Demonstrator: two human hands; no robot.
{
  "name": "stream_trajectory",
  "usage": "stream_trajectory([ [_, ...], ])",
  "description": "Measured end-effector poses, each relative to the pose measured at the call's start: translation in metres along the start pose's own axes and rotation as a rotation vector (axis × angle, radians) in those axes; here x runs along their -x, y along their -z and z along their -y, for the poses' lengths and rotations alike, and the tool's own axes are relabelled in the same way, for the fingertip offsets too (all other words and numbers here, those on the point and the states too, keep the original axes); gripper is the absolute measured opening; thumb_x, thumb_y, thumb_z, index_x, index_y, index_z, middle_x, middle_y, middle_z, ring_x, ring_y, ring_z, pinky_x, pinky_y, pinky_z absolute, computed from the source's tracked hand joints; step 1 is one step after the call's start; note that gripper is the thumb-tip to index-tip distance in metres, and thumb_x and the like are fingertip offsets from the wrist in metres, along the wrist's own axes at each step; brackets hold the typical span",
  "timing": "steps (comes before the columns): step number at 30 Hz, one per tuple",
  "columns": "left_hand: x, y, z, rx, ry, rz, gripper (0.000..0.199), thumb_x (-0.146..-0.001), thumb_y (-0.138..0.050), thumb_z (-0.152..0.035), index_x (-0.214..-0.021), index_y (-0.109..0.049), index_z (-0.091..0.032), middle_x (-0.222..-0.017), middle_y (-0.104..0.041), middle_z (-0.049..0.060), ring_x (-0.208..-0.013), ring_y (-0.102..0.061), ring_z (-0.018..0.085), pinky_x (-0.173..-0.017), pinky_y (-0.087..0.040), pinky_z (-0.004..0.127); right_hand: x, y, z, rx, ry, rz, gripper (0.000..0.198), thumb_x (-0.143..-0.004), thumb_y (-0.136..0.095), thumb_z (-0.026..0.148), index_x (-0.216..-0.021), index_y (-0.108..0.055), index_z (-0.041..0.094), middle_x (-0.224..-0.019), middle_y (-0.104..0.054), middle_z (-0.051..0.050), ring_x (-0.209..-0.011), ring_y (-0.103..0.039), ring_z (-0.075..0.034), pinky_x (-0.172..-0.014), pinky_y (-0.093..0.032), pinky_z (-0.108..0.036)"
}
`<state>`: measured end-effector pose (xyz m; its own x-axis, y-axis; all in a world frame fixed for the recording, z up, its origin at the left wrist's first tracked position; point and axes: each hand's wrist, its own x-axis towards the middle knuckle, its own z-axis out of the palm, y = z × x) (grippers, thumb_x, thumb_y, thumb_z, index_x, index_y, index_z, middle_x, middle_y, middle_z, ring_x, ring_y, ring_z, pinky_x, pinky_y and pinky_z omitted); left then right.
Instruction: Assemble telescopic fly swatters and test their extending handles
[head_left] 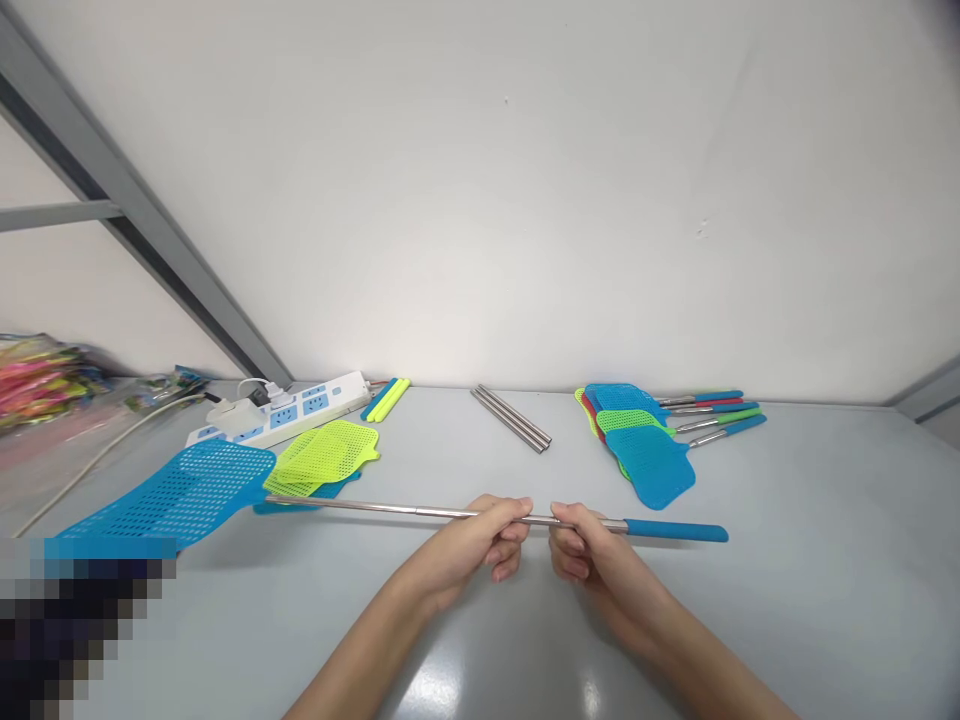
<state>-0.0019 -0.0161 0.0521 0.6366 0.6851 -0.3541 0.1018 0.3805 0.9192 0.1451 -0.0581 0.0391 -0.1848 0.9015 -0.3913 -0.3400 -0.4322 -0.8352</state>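
A blue fly swatter (217, 485) with an extended telescopic metal rod lies across my view, its mesh head at the left and its blue grip (675, 531) at the right. My left hand (487, 535) pinches the rod near its middle, thumb on top. Close to the grip, my right hand (589, 540) is closed on the same rod. A short stretch of bare metal shows between the two hands. Beyond the rod, yellow-green mesh swatter heads (330, 455) lie on the table, partly over a blue one.
Loose metal rods (511, 418) lie at the back middle. Several swatters with handles (651, 465) are piled at the back right. A white power strip (300, 408), coloured grip sleeves (388, 400) and plastic-bagged items (45, 390) are at the left. A wall stands behind the grey table (825, 560).
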Motion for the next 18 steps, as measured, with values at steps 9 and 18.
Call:
stream_trajectory([
  [9,0.0021,0.0001,-0.0024,0.009,0.028,-0.009,0.04,-0.078,-0.036,-0.038,-0.046,-0.024,-0.018,-0.035,-0.02,-0.008,-0.038,-0.027,0.007,-0.051,-0.026,0.023,0.0008,-0.0009,0.0023,0.008,0.019,0.004,0.035,-0.077,-0.041,0.032,-0.048,-0.026,0.019,-0.047,-0.021,0.005,-0.046,-0.02,-0.009,-0.047,-0.023,-0.023],
  [18,0.0044,0.0002,-0.0061,0.086,0.085,0.003,0.036,-0.078,-0.037,-0.037,-0.049,-0.026,-0.018,-0.036,-0.017,-0.009,-0.039,-0.023,0.007,-0.049,-0.022,0.022,0.0018,0.0034,0.0055,0.081,0.05,0.003,0.037,-0.075,-0.044,0.036,-0.047,-0.026,0.018,-0.047,-0.022,0.005,-0.047,-0.021,-0.009,-0.049,-0.022,-0.024],
])
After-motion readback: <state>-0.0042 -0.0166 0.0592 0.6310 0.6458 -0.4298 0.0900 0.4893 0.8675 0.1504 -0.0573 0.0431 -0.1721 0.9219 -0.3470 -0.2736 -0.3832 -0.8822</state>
